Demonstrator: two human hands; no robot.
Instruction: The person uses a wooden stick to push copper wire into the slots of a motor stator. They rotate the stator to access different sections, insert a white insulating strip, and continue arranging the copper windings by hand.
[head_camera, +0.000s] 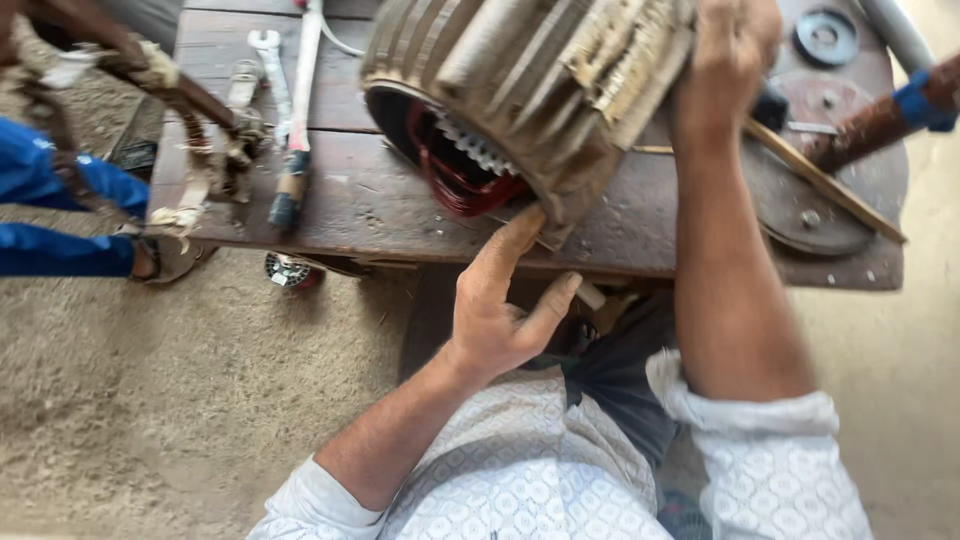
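Two bare hands work on one heavy piece. The right hand (728, 60) is clamped over the top edge of a ribbed motor housing (530, 90), fingers curled onto the dirty fins, though motion blur hides the fingertips. The left hand (505, 305) is spread open, its index finger stretched up to touch the housing's lower corner and its thumb held apart below. The housing sits tilted on the wooden counter (380, 205), its open end turned toward the person, showing red windings (455, 185) and a row of pale slot liners inside.

Left of the housing on the counter lie a wrench (272, 70) and a long tool with a dark tip (298, 130), side by side. To the right a round metal disc (815, 205) rests flat, with a thin wooden stick (830, 185) across it and a smaller ring-shaped part (826, 37) near the far edge. A rusty bar with a blue band (900, 108) enters from the right. Beside the counter's left end, another person's blue-clad leg (60, 215) rests on the sandy floor (200, 400).
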